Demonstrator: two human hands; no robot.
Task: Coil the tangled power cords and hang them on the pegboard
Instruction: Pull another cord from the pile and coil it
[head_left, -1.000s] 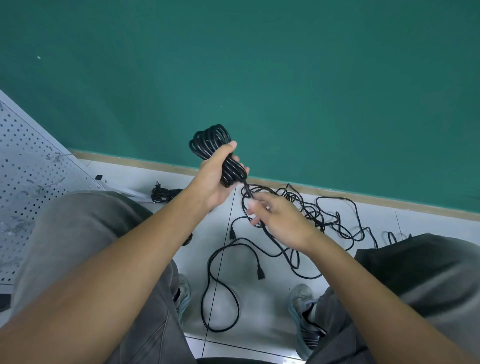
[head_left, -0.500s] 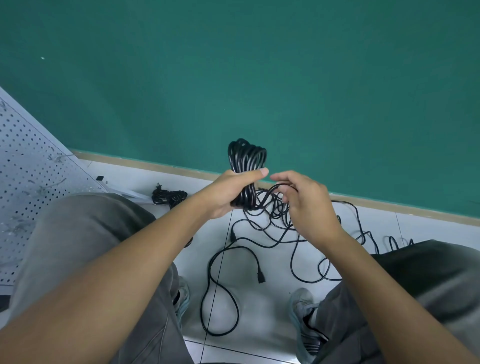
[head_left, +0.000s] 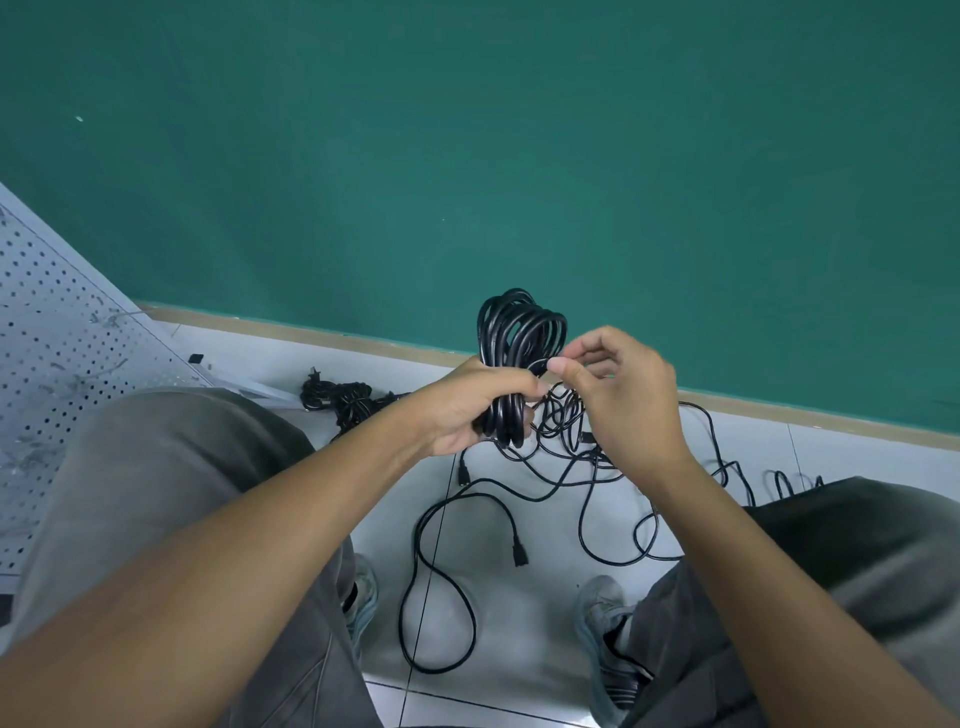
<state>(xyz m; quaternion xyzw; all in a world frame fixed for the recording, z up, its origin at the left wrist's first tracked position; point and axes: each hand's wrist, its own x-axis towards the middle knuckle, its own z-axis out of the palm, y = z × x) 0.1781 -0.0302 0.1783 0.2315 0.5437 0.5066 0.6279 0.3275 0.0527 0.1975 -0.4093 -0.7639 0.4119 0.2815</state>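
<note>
My left hand (head_left: 470, 402) grips a coiled black power cord (head_left: 519, 332) around its middle, with the loops standing up above my fist. My right hand (head_left: 621, 400) is just to the right of the coil and pinches a strand of that cord between thumb and fingers at the coil's side. Below both hands a tangle of loose black cords (head_left: 576, 462) spreads over the white tiled floor, one plug end (head_left: 518, 553) lying between my feet. The white pegboard (head_left: 57, 353) leans at the far left.
A second bundled black cord (head_left: 345, 402) lies on the floor by the pegboard's lower edge. A green wall with a tan baseboard (head_left: 363, 343) rises behind. My knees in grey trousers and my shoes (head_left: 605, 605) flank the cords.
My left hand has turned the coil upright and carried it right. My right hand rose from the floor tangle to the coil's side, drawing a strand up with it.
</note>
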